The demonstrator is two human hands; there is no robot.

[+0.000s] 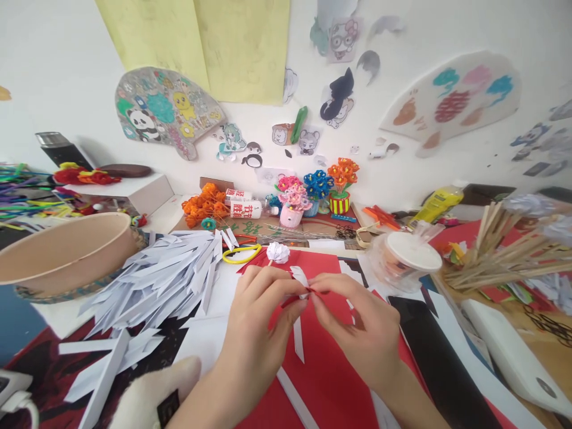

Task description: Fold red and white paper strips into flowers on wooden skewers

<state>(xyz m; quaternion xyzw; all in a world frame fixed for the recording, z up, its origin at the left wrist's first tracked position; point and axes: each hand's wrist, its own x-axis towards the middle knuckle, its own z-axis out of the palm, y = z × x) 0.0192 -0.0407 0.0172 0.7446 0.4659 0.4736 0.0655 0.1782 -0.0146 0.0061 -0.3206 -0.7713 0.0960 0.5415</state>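
Fingertip grip on both sides: the left hand [261, 316] and right hand [360, 319] pinch a white paper strip [298, 274] between them, above the red sheet [335, 372]. Uneven pulling could tear it; a slackened pinch might let it spring loose.

The white strip [298, 276] between the left hand [261, 316] and the right hand [360, 322] looks like smooth, matt paper, and the sheet [328, 369] beneath them is red paper, equally dull. Left of the hands, the heap of strips [174, 274] is crisp white paper; just beyond them, the ball [277, 253] is paper too — ridged and crumpled. To their right, a cup lid [414, 249] of smooth white plastic sits amid shiny clear film [373, 268] — and farther right, the sticks [487, 262] are bare, unvarnished wood.
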